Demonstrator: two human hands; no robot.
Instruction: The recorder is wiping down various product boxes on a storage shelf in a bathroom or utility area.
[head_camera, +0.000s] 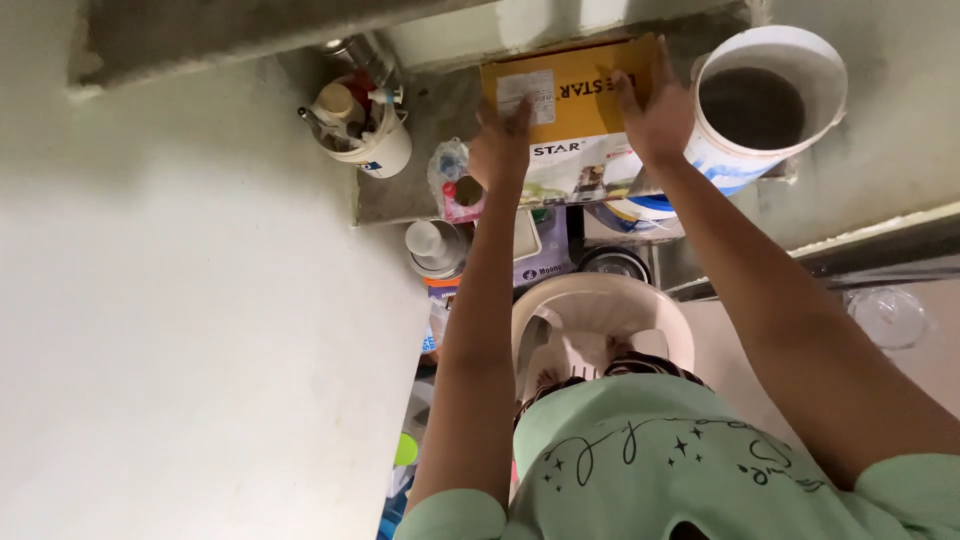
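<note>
A yellow and white cardboard box (575, 110) rests on a high concrete shelf (400, 190). My left hand (498, 148) presses against its left side with fingers spread. My right hand (655, 110) lies flat on its right side, fingers reaching up over the top edge. Both arms stretch upward from my light green shirt. A white plastic bucket (765, 100) stands directly right of the box, touching my right hand's side.
A white cup (365, 130) stuffed with small tools sits left on the shelf, with a small clear bag (452, 175) beside it. Below are a beige plastic chair (600, 320), a white bottle (435, 250) and assorted containers. A pale wall (180, 330) fills the left.
</note>
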